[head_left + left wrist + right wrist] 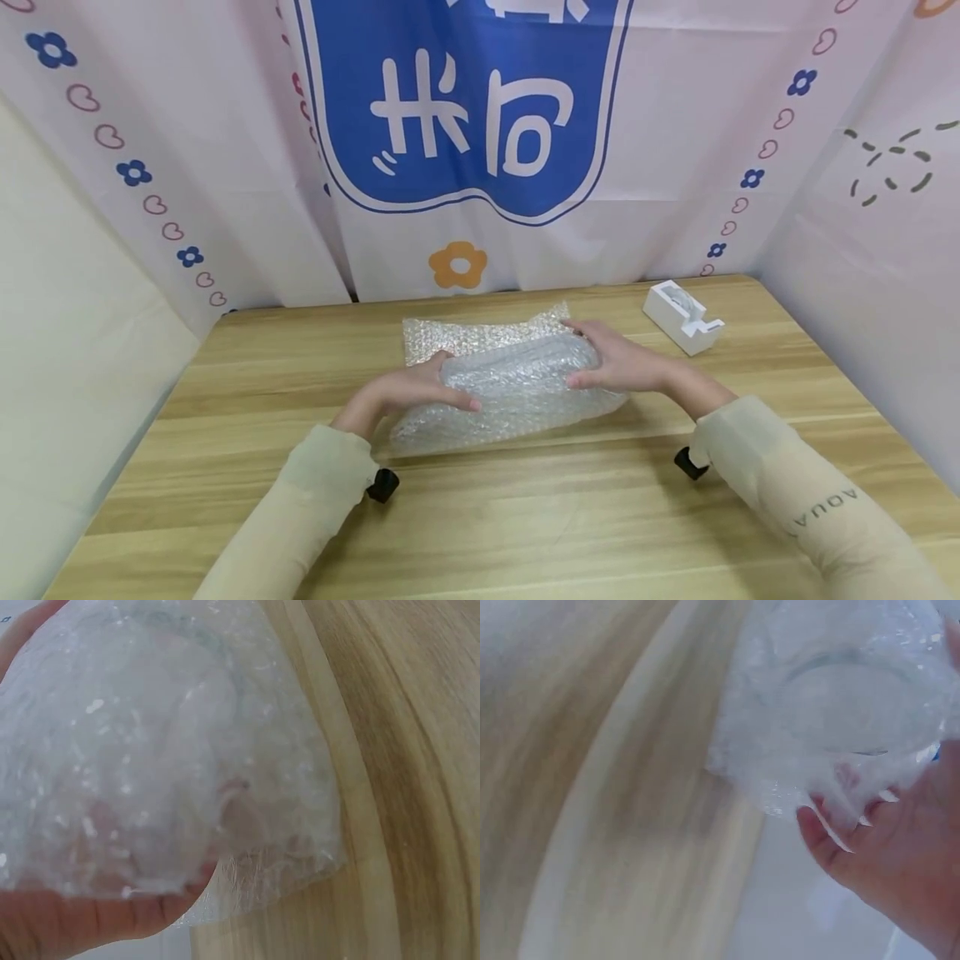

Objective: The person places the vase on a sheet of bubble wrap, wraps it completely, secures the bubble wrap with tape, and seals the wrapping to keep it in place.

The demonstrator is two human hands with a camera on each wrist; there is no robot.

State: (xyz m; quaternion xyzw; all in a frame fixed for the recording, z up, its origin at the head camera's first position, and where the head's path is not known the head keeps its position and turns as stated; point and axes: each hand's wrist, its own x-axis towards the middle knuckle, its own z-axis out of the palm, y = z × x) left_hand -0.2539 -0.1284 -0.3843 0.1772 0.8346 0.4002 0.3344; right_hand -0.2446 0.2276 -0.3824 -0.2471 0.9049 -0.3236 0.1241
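Note:
A clear bubble wrap bundle (525,387) lies across the middle of the table, with a flat flap of the wrap (450,337) spread behind it. My left hand (412,390) grips the bundle's left end, thumb on the near side. At the other end my right hand (622,360) holds it, fingers over the far side and thumb in front. Through the wrap in the right wrist view shows the round rim of a clear object (847,705); its kind cannot be made out. In the left wrist view, fingers of the left hand (97,919) curl around the wrap.
A white tape dispenser (682,317) with a roll of clear tape stands at the table's back right. The wooden table (525,525) meets a printed cloth backdrop (600,250) at the rear, with cloth walls on both sides.

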